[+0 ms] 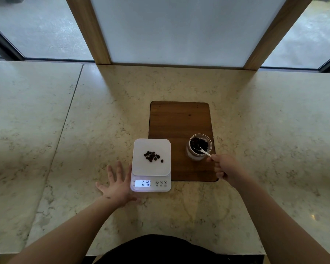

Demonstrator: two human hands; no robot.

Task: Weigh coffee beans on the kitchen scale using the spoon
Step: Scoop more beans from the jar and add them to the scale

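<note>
Right now my right hand (225, 169) pinches the light, stiff white spoon (204, 151) by its handle end, bowl dipped in the glass jar (198, 147) of loose, roll-prone coffee beans (152, 156), some already on the scale (151, 164), while my left hand (116, 185) lies flat, fingers spread, left of it.

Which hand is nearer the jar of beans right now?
Right. The right hand is just in front of the jar, holding the spoon that dips into it. The left hand lies open beside the scale, across from the jar.
</note>
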